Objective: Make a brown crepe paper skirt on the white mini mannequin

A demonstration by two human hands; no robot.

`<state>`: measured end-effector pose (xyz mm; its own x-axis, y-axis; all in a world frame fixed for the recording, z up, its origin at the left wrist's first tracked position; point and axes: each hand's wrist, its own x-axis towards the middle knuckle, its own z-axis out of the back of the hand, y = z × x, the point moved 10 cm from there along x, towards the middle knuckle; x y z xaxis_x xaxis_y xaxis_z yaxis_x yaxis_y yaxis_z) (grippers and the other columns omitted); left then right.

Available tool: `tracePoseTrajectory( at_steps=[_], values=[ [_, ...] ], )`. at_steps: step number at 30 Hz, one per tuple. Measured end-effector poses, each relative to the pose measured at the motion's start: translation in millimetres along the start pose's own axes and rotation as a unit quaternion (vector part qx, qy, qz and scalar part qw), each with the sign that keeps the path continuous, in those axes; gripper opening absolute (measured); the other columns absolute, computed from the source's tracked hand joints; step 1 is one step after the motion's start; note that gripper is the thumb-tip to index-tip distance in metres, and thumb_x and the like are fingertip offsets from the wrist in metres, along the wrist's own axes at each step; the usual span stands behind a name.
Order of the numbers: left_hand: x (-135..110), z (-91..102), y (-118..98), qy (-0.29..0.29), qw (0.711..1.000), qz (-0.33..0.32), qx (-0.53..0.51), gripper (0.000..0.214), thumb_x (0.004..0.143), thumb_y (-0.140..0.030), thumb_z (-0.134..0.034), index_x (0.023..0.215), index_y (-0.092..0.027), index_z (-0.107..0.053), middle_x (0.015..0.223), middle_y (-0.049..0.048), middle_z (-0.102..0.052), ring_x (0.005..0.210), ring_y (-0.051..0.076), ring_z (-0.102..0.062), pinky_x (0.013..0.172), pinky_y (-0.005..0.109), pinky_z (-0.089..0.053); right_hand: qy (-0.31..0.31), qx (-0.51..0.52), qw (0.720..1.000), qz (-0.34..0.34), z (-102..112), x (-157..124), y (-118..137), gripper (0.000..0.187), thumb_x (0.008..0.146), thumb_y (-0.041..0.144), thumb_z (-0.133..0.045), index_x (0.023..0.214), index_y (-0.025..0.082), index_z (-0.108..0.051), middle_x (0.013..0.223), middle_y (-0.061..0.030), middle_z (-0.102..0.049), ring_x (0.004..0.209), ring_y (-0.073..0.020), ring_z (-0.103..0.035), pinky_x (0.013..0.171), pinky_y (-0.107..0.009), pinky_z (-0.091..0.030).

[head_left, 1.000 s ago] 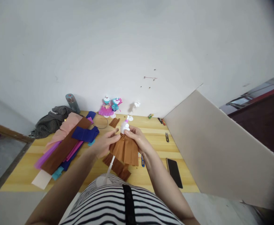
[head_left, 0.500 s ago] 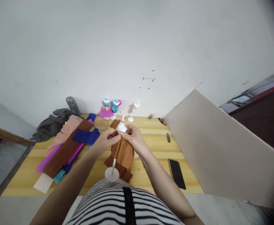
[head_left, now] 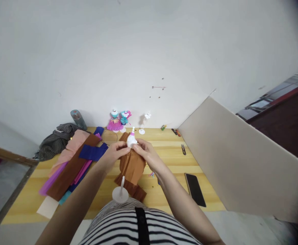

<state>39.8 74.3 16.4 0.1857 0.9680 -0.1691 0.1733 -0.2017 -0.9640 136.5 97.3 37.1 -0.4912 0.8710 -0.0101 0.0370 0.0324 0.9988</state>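
Between my two hands is a small white dress-form mannequin with a pink band at its neck. Brown pleated crepe-like material hangs from its waist toward me as a skirt. My left hand pinches the left side of the waist, thumb on the front. On the right side of the waist my right hand grips in the same way, its thumb near the bust. The mannequin lies tilted, and its white round stand base points at my body. Part of the skirt top is hidden by my fingers.
Coloured sheets lie stacked at left, beside striped cloth and a bottle. Dressed mini mannequins and a bare mannequin stand along the wall. Thread snips and a phone lie near the right-hand board.
My fingers have shifted slightly at the waist, and the skirt and stand base have moved a little. Both hands still grip the mannequin. The whole view has moved slightly.
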Motion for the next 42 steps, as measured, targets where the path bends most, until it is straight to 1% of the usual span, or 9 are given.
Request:
tracePoseTrajectory(
  at_steps=[3, 4, 8, 10, 18, 22, 27, 33, 42],
  values=[
    [0.3, 1.2, -8.3, -0.009, 1.000, -0.014, -0.010, 0.031, 0.075, -0.034, -0.066, 0.099, -0.015, -0.070, 0.085, 0.0050, -0.067, 0.082, 0.020, -0.060, 0.080, 0.031, -0.044, -0.023, 0.003, 0.999, -0.027, 8.5, -9.7, 1.5, 0.047, 0.072, 0.052, -0.066, 0.103, 0.018, -0.059, 0.066, 0.0019, -0.055, 0.059, -0.0131, -0.049, 0.055, -0.024, -0.036],
    [-0.1, 1.8, -12.0, -0.014, 1.000, -0.021, -0.008, 0.031, 0.076, -0.034, -0.066, 0.100, -0.015, -0.070, 0.085, 0.0050, -0.068, 0.082, 0.020, -0.060, 0.079, 0.031, -0.044, -0.036, -0.003, 0.999, -0.033, 11.5, -13.3, 2.9, 0.046, 0.070, 0.050, -0.069, 0.100, 0.018, -0.059, 0.063, 0.0031, -0.053, 0.056, -0.0120, -0.047, 0.053, -0.023, -0.033],
    [-2.6, -1.4, -26.8, -0.014, 0.998, -0.052, 0.024, 0.027, 0.077, -0.031, -0.064, 0.098, -0.016, -0.072, 0.084, 0.0048, -0.069, 0.085, 0.021, -0.061, 0.080, 0.030, -0.044, -0.052, 0.005, 0.998, -0.021, 12.1, -22.9, 15.4, 0.033, 0.065, 0.043, -0.072, 0.067, 0.017, -0.052, 0.058, 0.0041, -0.047, 0.051, -0.0084, -0.039, 0.050, -0.023, -0.028],
    [-3.2, -5.7, -30.6, -0.008, 0.998, -0.060, 0.029, 0.026, 0.077, -0.030, -0.064, 0.098, -0.016, -0.072, 0.083, 0.0046, -0.070, 0.086, 0.022, -0.061, 0.081, 0.030, -0.044, -0.058, 0.014, 0.998, -0.008, 10.7, -24.9, 22.0, 0.033, 0.064, 0.040, -0.072, 0.061, 0.018, -0.049, 0.056, 0.0045, -0.045, 0.050, -0.0079, -0.037, 0.050, -0.023, -0.027],
    [-6.3, -18.7, -28.0, -0.003, 0.997, -0.040, -0.069, 0.026, 0.076, -0.031, -0.067, 0.099, -0.021, -0.073, 0.097, 0.0049, -0.073, 0.098, 0.024, -0.062, 0.082, 0.030, -0.047, -0.133, 0.012, 0.990, 0.043, 17.4, -29.9, 33.7, 0.022, 0.065, 0.032, -0.067, 0.060, 0.016, -0.054, 0.054, 0.0043, -0.045, 0.051, -0.0080, -0.035, 0.051, -0.023, -0.027],
    [-7.9, -29.1, -23.6, 0.030, 0.997, -0.006, -0.078, 0.033, 0.077, -0.029, -0.068, 0.108, -0.018, -0.070, 0.101, 0.0074, -0.072, 0.099, 0.026, -0.063, 0.082, 0.032, -0.048, -0.125, 0.027, 0.991, 0.048, 16.1, -32.7, 36.6, 0.023, 0.065, 0.033, -0.068, 0.059, 0.016, -0.054, 0.053, 0.0045, -0.045, 0.049, -0.0073, -0.035, 0.049, -0.022, -0.026],
    [-6.7, -31.9, -21.9, 0.027, 0.997, 0.001, -0.075, 0.036, 0.075, -0.031, -0.070, 0.107, -0.016, -0.069, 0.100, 0.0088, -0.073, 0.098, 0.027, -0.064, 0.084, 0.034, -0.048, -0.133, 0.042, 0.989, 0.043, 19.6, -36.9, 36.0, 0.025, 0.065, 0.035, -0.070, 0.059, 0.017, -0.054, 0.053, 0.0044, -0.046, 0.048, -0.0075, -0.036, 0.048, -0.022, -0.027],
    [-4.2, -37.9, -25.5, 0.030, 0.996, -0.015, -0.078, 0.033, 0.071, -0.031, -0.074, 0.100, -0.016, -0.072, 0.096, 0.0087, -0.073, 0.099, 0.027, -0.064, 0.088, 0.036, -0.047, -0.153, 0.003, 0.985, 0.083, 21.5, -43.0, 46.8, 0.019, 0.067, 0.030, -0.067, 0.060, 0.016, -0.056, 0.054, 0.0036, -0.049, 0.050, -0.0084, -0.039, 0.050, -0.022, -0.031],
    [-0.8, -41.1, -26.0, 0.034, 0.995, -0.039, -0.089, 0.031, 0.072, -0.029, -0.073, 0.100, -0.018, -0.072, 0.098, 0.0080, -0.073, 0.102, 0.026, -0.063, 0.091, 0.036, -0.045, -0.164, -0.069, 0.977, 0.119, 20.8, -50.4, 52.2, 0.014, 0.073, 0.028, -0.062, 0.064, 0.017, -0.060, 0.059, 0.0010, -0.055, 0.055, -0.0116, -0.047, 0.055, -0.024, -0.038]
  ],
)
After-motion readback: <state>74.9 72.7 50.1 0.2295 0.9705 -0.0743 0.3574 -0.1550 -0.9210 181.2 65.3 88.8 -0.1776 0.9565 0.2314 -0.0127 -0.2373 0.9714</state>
